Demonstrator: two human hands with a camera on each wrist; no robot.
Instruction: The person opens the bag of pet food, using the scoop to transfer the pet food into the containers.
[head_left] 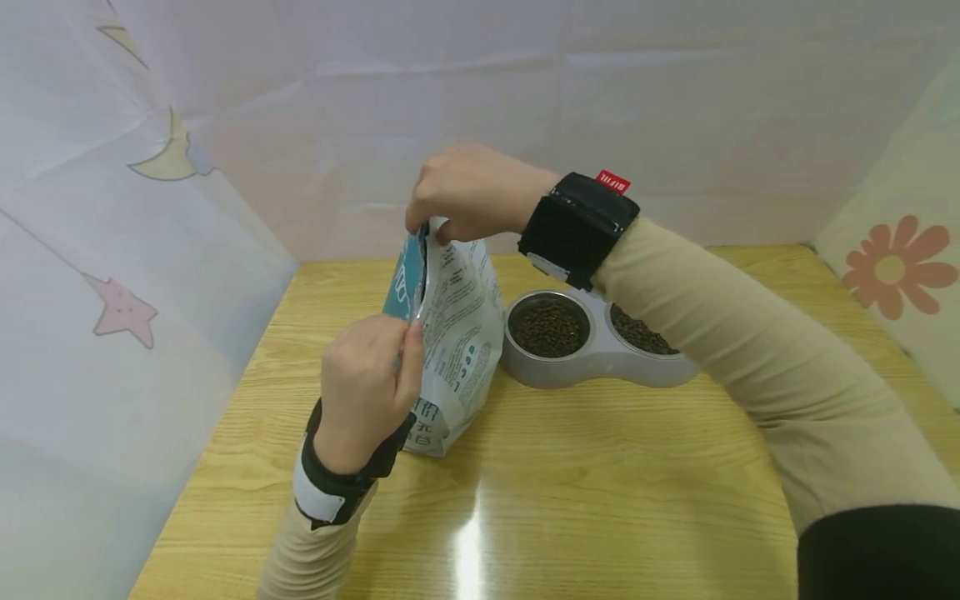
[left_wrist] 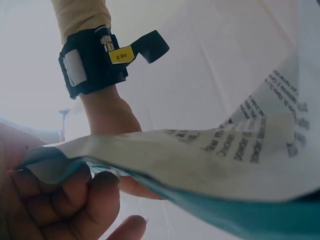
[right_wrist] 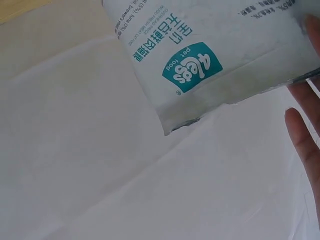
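Two hands pinched the top of a pet-food bag on a light wooden desk [head_left: 600, 467].

The white-and-teal printed pet-food bag [head_left: 457, 342] stood upright just left of the grey double bowl of brown kibble [head_left: 592, 342]. The right hand [head_left: 468, 192] gripped the bag's far top corner; the left hand [head_left: 367, 387] pinched its near edge.

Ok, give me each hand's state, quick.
Left hand: pinches the near top edge of the white and teal pet food bag.
Right hand: pinches its far top edge.
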